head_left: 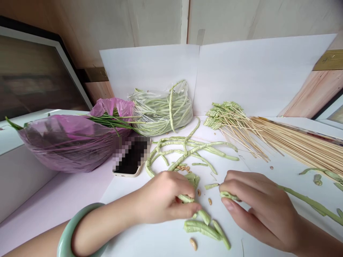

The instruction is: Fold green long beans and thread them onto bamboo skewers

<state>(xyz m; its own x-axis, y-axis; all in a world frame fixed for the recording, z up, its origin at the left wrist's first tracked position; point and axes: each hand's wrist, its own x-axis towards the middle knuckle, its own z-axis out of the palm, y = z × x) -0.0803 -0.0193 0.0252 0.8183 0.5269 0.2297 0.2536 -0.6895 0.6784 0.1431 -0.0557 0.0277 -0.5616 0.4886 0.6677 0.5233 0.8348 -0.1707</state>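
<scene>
left hand (163,198) pinching, right hand (257,203) curled

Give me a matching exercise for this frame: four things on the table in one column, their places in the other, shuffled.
Things:
1. phone
2. bare skewers
3. clear bag of long beans
4. short bean pieces

Places:
A. far right of the table
B. near edge, between the left hand and right hand
C. against the white back sheet, centre
D. beside the purple bag

Pairs: 1-D, 2-A, 3-C, 4-B
</scene>
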